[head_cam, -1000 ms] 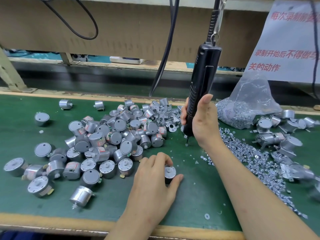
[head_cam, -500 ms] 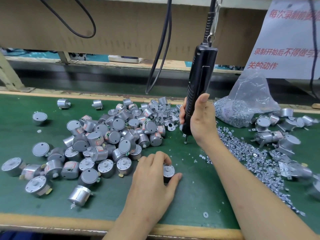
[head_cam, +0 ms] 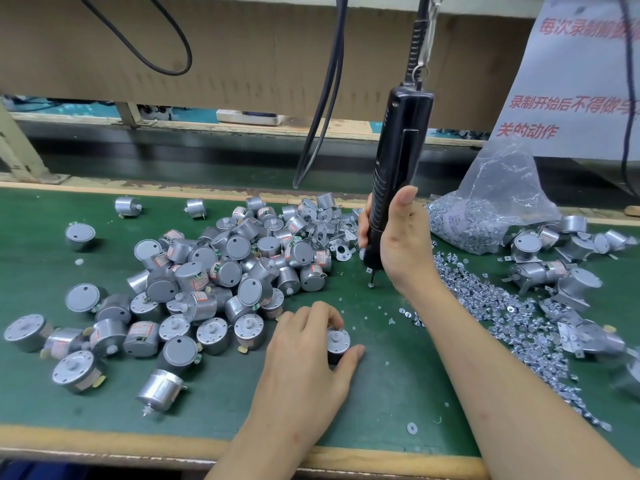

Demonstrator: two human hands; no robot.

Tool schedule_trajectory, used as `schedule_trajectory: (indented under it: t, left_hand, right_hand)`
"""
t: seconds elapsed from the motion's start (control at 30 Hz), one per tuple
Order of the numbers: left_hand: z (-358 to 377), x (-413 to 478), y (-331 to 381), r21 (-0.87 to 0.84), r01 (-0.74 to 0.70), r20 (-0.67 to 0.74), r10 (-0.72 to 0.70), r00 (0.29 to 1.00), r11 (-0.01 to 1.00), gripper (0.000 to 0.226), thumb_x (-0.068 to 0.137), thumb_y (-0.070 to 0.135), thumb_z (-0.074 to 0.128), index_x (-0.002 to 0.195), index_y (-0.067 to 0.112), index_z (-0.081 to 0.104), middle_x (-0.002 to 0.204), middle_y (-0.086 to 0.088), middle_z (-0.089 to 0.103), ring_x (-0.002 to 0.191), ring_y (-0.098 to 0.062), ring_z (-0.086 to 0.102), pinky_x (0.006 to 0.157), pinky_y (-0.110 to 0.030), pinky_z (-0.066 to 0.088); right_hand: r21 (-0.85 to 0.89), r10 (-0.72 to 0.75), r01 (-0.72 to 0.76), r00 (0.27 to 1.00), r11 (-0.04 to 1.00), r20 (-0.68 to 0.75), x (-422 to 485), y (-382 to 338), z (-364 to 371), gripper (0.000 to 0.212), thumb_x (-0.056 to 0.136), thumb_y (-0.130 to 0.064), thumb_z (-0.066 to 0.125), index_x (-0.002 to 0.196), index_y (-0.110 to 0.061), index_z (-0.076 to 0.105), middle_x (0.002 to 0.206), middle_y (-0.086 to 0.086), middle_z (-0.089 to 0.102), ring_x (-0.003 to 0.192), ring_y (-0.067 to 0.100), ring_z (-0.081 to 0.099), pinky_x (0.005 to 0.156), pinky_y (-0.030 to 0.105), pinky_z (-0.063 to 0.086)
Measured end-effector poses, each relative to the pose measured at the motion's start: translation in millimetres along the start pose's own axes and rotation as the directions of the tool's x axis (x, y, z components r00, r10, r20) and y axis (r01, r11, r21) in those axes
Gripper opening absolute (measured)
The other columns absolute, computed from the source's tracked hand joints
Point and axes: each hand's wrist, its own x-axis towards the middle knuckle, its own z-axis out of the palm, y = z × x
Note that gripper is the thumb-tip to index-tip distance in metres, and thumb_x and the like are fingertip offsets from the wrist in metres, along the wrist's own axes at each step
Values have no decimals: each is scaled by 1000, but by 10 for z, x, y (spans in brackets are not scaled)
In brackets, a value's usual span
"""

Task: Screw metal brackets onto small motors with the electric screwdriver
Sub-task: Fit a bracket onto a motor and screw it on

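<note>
My left hand lies low, fingers curled round a motor; my right hand, raised, grips the screwdriver, thumb up.

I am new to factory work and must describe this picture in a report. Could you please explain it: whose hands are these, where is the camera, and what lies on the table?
No machine works here, only a person with two bare hands. The camera sits on the person's head and looks forward and down, so both arms enter from below. The left hand holds one small motor upright on the green table. The right hand grips a black electric screwdriver, which hangs from above; its tip points down, close to the table. On the left lies a pile of motors, with loose metal brackets behind it. On the right lie scattered screws, a plastic bag with more, and motors with brackets.
</note>
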Motion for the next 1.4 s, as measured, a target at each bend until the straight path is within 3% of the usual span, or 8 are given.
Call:
schedule_trajectory:
  t: [0.47, 0.8, 0.97, 1.1, 1.3, 1.4]
  left_hand:
    - [-7, 1, -5, -7, 2, 3, -2, 1000, 1000, 33, 81, 44, 74, 91, 33, 44, 87, 22, 48, 86, -8, 42, 79, -9, 30]
    - [-4, 1, -5, -17, -6, 3, 6, 1000, 1000, 32, 81, 46, 72, 91, 32, 45, 88, 21, 48, 88, -8, 43, 79, -11, 32]
    - [-32, 31, 1, -73, -11, -96, 4, 995, 997, 29, 86, 54, 60, 94, 27, 53, 91, 17, 53, 87, -7, 51, 76, -19, 36]
    - [-76, 288, 70, -3, -37, -142, 36, 989, 999, 22, 90, 40, 64, 97, 20, 61, 94, 11, 59, 87, -10, 55, 77, -18, 36]
    - [64, 938, 277, 78, -14, 1, 14, 1000, 997, 28, 94, 28, 63, 118, 15, 60, 112, -4, 65, 102, -26, 61, 88, -38, 50]
    - [215, 1133, 337, 195, 6, 78, -21, 997, 981, 30, 93, 31, 62, 115, 10, 58, 106, -11, 63, 100, -34, 60, 76, -39, 49]
  right_hand:
    - [-21, 16, -16, 1000, 1000, 18, -9, 10, 43, 74, 68, -98, 36, 61, -27, 56, 59, 0, 55, 50, 19, 52, 54, 31, 46]
    - [-6, 8, -8, 1000, 1000, 26, -7, 6, 16, 84, 68, -97, 37, 70, -14, 52, 60, -3, 57, 50, 17, 52, 53, 28, 48]
    - [18, -28, 29, 999, 999, -34, 49, -41, -75, 83, 69, -96, 40, 74, -14, 54, 60, -2, 56, 50, 17, 52, 52, 29, 48]
    - [6, -42, 42, 993, 999, -107, 113, -81, -159, 82, 68, -96, 40, 72, -16, 54, 59, -2, 56, 49, 16, 52, 52, 28, 47]
    - [-33, -73, 69, 984, 997, -163, 129, -120, -252, 83, 72, -93, 38, 72, -12, 53, 59, 0, 56, 51, 16, 53, 55, 26, 49]
    - [-31, -73, 68, 982, 997, -175, 128, -115, -278, 84, 72, -93, 39, 73, -10, 53, 60, 0, 56, 51, 16, 53, 55, 25, 49]
